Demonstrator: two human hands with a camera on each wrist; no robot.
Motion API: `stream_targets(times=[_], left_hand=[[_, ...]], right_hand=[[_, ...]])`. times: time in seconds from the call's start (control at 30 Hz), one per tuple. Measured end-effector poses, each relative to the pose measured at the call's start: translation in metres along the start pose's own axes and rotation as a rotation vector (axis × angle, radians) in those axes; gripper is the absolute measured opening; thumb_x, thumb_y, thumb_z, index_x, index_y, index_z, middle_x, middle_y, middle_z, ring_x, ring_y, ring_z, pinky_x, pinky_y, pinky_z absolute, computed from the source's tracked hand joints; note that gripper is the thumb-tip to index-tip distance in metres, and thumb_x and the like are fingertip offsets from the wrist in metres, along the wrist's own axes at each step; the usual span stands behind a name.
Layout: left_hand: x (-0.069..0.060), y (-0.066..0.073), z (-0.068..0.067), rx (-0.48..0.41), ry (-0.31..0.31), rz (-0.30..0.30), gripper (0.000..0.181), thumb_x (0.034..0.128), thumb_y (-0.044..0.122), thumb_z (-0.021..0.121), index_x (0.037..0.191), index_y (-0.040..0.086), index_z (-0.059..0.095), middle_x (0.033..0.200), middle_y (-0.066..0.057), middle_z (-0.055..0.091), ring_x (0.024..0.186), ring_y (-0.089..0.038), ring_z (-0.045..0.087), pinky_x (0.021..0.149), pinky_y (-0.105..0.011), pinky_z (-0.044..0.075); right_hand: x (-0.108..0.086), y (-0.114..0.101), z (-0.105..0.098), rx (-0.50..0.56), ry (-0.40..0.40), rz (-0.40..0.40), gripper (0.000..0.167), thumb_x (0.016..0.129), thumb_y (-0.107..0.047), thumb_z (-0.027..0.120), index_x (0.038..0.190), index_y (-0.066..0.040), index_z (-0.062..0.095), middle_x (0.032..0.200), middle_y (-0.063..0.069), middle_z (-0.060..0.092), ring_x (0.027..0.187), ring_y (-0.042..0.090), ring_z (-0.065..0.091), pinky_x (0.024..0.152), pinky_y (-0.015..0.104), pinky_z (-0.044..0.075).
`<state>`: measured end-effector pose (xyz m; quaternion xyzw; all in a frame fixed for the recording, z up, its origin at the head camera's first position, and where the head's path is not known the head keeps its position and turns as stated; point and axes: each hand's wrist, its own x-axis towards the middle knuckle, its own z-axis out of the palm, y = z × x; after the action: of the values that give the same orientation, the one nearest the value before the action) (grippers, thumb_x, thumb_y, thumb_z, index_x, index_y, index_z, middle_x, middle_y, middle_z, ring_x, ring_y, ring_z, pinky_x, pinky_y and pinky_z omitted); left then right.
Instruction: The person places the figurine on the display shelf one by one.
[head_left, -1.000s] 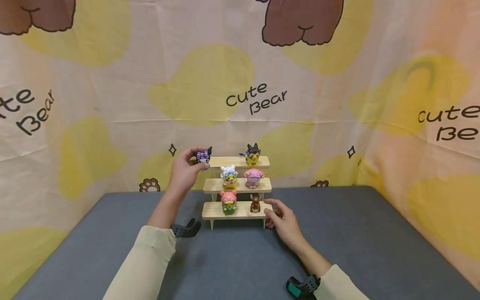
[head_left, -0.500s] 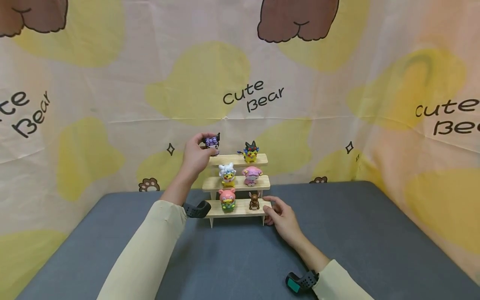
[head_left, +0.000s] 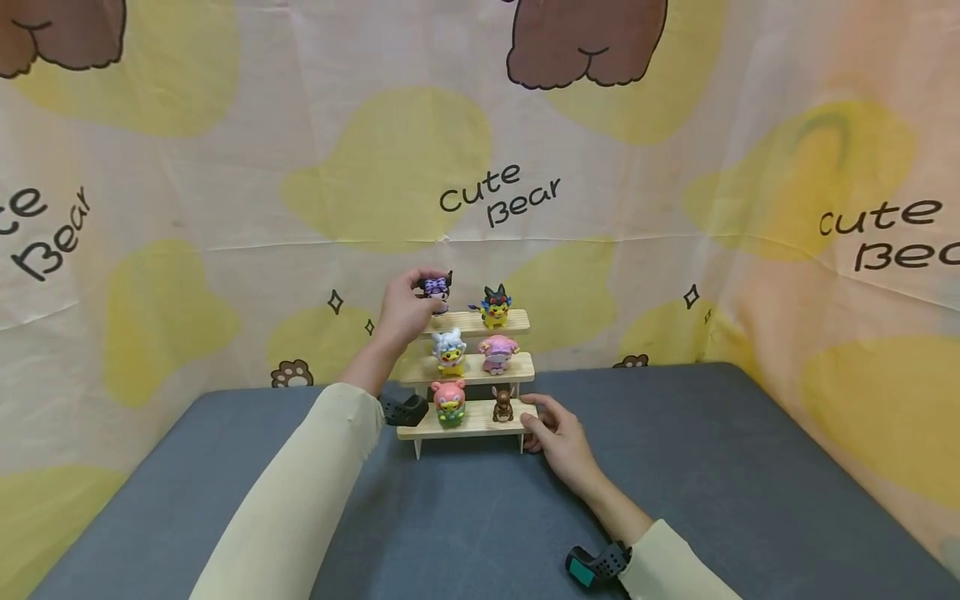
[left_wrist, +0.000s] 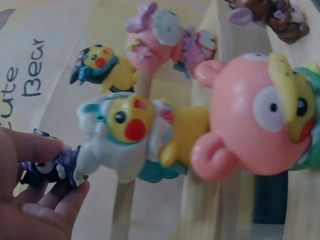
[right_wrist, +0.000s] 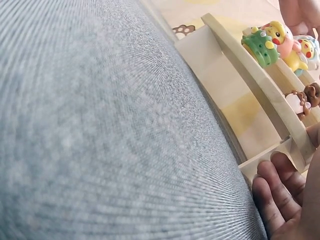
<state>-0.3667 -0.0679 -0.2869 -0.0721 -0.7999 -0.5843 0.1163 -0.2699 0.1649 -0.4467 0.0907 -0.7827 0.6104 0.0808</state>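
My left hand [head_left: 403, 312] pinches a small black figurine with a purple bow [head_left: 436, 287] between thumb and fingers. It is over the left part of the top shelf of a three-tier wooden display stand [head_left: 477, 428]; whether its base touches the wood I cannot tell. My right hand [head_left: 564, 443] grips the right end of the bottom shelf, thumb on top and fingers by the leg [right_wrist: 265, 159]. On the top shelf's right stands a yellow figurine in a dark-eared hood [head_left: 496, 307]. A white-hooded yellow figurine [head_left: 450, 353] and a pink figurine [head_left: 498, 354] occupy the middle shelf.
On the bottom shelf are a pink-hooded figurine [head_left: 448, 403] and a brown long-eared figurine [head_left: 502, 406]. The stand rests on a dark grey-blue table [head_left: 675, 475]. A printed curtain [head_left: 637, 183] hangs behind and along both sides.
My left hand has carried the black figurine up and right from beside the stand to over the top shelf. The right hand keeps its hold on the bottom shelf.
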Motion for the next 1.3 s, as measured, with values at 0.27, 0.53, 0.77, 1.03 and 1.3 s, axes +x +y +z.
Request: stream_targets(times=[0.27, 0.53, 0.77, 1.03, 1.3], left_hand=[[0.002, -0.008, 0.005, 0.032, -0.034, 0.026, 0.047, 0.0829, -0.002, 0.073, 0.128, 0.007, 0.062, 0.134, -0.015, 0.059, 0.112, -0.032, 0.064, 0.093, -0.04, 0.058], [0.005, -0.009, 0.006, 0.07, -0.103, 0.025, 0.046, 0.0822, -0.001, 0.075, 0.125, 0.007, 0.063, 0.135, -0.015, 0.06, 0.115, -0.035, 0.064, 0.096, -0.042, 0.057], [0.005, -0.012, 0.004, 0.11, -0.144, 0.033, 0.043, 0.0836, -0.001, 0.074, 0.124, 0.006, 0.063, 0.131, -0.016, 0.061, 0.112, -0.035, 0.064, 0.097, -0.044, 0.056], [0.008, -0.022, 0.002, 0.101, -0.17, 0.039, 0.044, 0.086, 0.0, 0.073, 0.128, 0.005, 0.061, 0.134, -0.018, 0.059, 0.116, -0.037, 0.064, 0.096, -0.044, 0.057], [0.011, -0.025, 0.001, 0.067, -0.212, 0.078, 0.06, 0.087, -0.001, 0.073, 0.143, 0.006, 0.051, 0.138, -0.02, 0.058, 0.118, -0.039, 0.065, 0.093, -0.041, 0.059]], right_hand=[[-0.011, -0.024, -0.003, 0.008, -0.021, -0.031, 0.034, 0.101, -0.011, 0.061, 0.132, 0.001, 0.06, 0.082, 0.024, 0.065, 0.067, 0.025, 0.066, 0.063, 0.031, 0.057], [-0.01, -0.023, -0.003, 0.004, 0.0, -0.007, 0.031, 0.1, -0.009, 0.061, 0.13, -0.003, 0.064, 0.083, 0.026, 0.066, 0.067, 0.027, 0.067, 0.064, 0.031, 0.058], [-0.01, -0.025, -0.004, 0.006, -0.011, 0.003, 0.03, 0.1, -0.008, 0.061, 0.129, -0.003, 0.064, 0.082, 0.026, 0.066, 0.067, 0.026, 0.067, 0.064, 0.031, 0.058], [-0.012, -0.027, -0.003, 0.004, -0.017, 0.0, 0.03, 0.1, -0.008, 0.061, 0.129, -0.003, 0.064, 0.081, 0.026, 0.067, 0.067, 0.027, 0.067, 0.064, 0.033, 0.058], [-0.01, -0.023, -0.002, 0.004, 0.001, -0.016, 0.029, 0.099, -0.008, 0.062, 0.128, -0.003, 0.064, 0.079, 0.024, 0.066, 0.065, 0.026, 0.066, 0.062, 0.03, 0.057]])
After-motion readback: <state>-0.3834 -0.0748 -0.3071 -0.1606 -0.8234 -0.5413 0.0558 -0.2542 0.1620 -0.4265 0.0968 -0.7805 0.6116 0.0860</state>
